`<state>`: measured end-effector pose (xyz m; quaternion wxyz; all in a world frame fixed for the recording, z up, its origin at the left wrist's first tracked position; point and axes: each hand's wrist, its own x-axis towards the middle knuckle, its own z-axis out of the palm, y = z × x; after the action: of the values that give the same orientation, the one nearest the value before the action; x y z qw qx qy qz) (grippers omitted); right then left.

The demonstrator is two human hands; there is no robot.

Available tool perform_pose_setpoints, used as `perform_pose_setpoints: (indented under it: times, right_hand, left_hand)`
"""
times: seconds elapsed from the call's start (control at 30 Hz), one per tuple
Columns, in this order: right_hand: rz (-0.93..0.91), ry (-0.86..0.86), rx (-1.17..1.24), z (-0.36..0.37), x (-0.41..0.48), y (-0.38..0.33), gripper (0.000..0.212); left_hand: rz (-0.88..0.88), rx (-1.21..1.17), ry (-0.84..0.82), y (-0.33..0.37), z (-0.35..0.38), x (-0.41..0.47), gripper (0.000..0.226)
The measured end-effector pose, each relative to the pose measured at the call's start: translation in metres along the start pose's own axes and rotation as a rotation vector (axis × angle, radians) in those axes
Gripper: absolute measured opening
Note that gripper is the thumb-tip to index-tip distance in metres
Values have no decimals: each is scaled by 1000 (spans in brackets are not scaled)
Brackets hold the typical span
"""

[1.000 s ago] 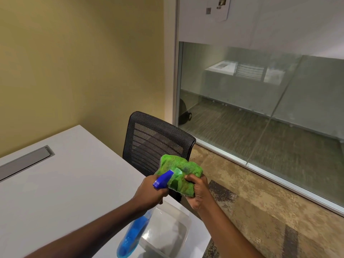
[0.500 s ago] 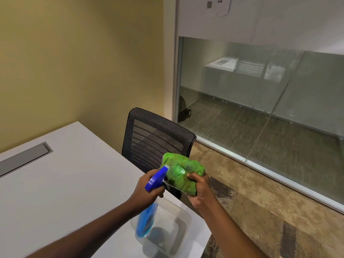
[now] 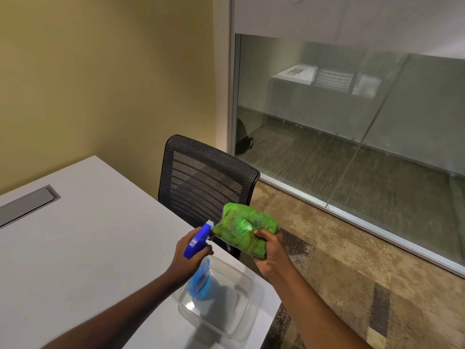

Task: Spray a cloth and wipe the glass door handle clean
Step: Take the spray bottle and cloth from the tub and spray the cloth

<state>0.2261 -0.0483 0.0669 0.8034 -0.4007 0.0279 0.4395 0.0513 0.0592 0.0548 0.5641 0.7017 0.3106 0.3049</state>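
Note:
My left hand (image 3: 190,256) grips a spray bottle (image 3: 200,279) with a blue trigger head and blue liquid, its nozzle touching or nearly touching the cloth. My right hand (image 3: 270,250) holds a bunched green microfibre cloth (image 3: 242,229) just right of the nozzle. Both hover above the table's near right corner. A glass wall panel (image 3: 352,137) fills the right of the view. No door handle is visible.
A white table (image 3: 75,248) with a grey cable hatch (image 3: 27,204) lies at the left. A clear plastic tub (image 3: 221,298) sits on its corner below the bottle. A black mesh chair (image 3: 206,180) stands behind the table. Patterned carpet (image 3: 352,273) spreads to the right.
The bottle has swung from a slant to nearly upright, its base now over the tub. The cloth stays against the nozzle. The view has tipped slightly downward.

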Motion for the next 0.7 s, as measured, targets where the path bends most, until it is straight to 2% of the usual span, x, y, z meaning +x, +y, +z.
perform_pose_setpoints:
  times: [0.27,0.43,0.7]
  right_hand:
    - [30,45,1,-12,3,1,31]
    - [32,52,1,-15,4,1,30]
    - [35,42,15,-17,4,0,28]
  left_hand:
    - [-42,24,5,-39,-9,4,40]
    - [-27,22,11,-40,-10,4,51]
    - [-11,116,-37,-45,-21,10,48]
